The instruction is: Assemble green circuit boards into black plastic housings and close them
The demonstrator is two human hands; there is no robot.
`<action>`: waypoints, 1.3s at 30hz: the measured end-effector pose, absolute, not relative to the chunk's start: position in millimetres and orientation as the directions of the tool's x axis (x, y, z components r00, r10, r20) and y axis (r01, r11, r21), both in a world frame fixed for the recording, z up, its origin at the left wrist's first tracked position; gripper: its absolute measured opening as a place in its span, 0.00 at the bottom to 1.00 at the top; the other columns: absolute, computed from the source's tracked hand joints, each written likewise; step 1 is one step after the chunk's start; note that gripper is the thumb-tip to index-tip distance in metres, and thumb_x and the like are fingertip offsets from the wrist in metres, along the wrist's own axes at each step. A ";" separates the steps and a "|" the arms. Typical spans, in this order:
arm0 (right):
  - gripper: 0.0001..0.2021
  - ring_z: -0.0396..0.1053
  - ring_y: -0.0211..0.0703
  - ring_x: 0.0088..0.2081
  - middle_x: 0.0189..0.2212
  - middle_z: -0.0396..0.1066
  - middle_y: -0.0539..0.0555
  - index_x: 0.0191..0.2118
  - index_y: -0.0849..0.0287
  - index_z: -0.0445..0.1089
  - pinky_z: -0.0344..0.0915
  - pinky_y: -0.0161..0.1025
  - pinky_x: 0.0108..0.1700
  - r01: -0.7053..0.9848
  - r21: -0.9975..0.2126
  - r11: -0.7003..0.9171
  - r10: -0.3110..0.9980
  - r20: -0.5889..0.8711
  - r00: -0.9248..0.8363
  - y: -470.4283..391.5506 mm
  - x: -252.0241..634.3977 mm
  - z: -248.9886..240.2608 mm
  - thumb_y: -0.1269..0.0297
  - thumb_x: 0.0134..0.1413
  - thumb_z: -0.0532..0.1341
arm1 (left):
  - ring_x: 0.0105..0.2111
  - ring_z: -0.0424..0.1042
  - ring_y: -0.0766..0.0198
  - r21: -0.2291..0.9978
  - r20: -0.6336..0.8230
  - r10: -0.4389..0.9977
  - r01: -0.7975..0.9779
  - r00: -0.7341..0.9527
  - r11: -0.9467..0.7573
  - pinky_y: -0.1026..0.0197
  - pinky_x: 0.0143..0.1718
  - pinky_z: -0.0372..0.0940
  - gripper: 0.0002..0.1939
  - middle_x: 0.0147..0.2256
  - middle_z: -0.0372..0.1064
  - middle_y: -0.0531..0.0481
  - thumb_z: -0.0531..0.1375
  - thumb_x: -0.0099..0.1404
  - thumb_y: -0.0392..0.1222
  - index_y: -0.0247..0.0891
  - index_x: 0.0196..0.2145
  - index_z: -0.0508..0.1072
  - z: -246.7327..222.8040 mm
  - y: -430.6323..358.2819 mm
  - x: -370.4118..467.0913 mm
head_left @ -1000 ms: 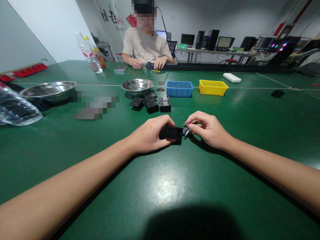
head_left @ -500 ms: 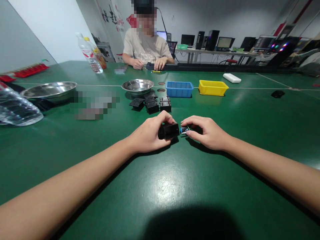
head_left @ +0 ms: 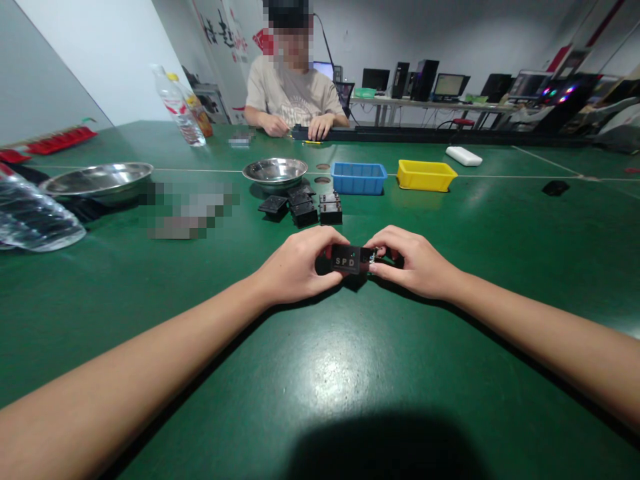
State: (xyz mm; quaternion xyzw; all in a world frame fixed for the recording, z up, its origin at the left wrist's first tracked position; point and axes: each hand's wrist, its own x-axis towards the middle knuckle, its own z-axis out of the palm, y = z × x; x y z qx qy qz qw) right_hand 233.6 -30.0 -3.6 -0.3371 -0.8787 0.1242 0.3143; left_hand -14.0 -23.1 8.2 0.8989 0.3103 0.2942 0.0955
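Just above the green table, my left hand is closed on a small black plastic housing with the letters SPD on the side facing me. My right hand pinches a small electronic part, which meets the housing's right end. How far that part sits inside is hard to make out, as my fingers cover much of it. Beyond my left hand lie several black plastic pieces in a loose group, one with metal contacts on top.
Behind the black pieces stand a steel bowl, a blue bin and a yellow bin. At the left are a second steel bowl and a plastic-wrapped bundle. A person works across the green table.
The housing has turned so its SPD face shows towards me. My right hand has brought the electronic part to the housing's right end, closing the small gap between them.
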 end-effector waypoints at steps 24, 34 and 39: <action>0.10 0.67 0.41 0.36 0.37 0.70 0.53 0.45 0.59 0.70 0.63 0.37 0.39 0.515 -0.417 0.749 0.663 0.460 -0.591 -29.1 233.8 -6.4 0.66 0.58 0.65 | 0.36 0.71 0.62 0.316 0.559 0.589 0.507 0.584 -0.802 0.61 0.39 0.66 0.15 0.37 0.71 0.50 0.62 0.57 0.40 0.37 0.42 0.65 9.0 -23.4 -15.7; 0.10 0.67 0.41 0.36 0.38 0.70 0.53 0.46 0.59 0.71 0.63 0.37 0.39 0.523 -0.431 0.736 0.677 0.441 -0.589 -30.0 233.4 -4.6 0.66 0.58 0.65 | 0.36 0.72 0.61 0.315 0.560 0.600 0.523 0.571 -0.792 0.61 0.40 0.67 0.15 0.38 0.71 0.49 0.63 0.58 0.41 0.36 0.42 0.66 10.1 -23.6 -14.9; 0.10 0.67 0.41 0.36 0.38 0.70 0.53 0.46 0.60 0.71 0.63 0.37 0.39 0.518 -0.429 0.740 0.672 0.444 -0.592 -30.5 233.2 -4.7 0.66 0.58 0.65 | 0.37 0.72 0.61 0.316 0.559 0.596 0.516 0.576 -0.796 0.61 0.40 0.67 0.15 0.39 0.71 0.49 0.62 0.59 0.41 0.36 0.43 0.67 9.9 -23.2 -15.4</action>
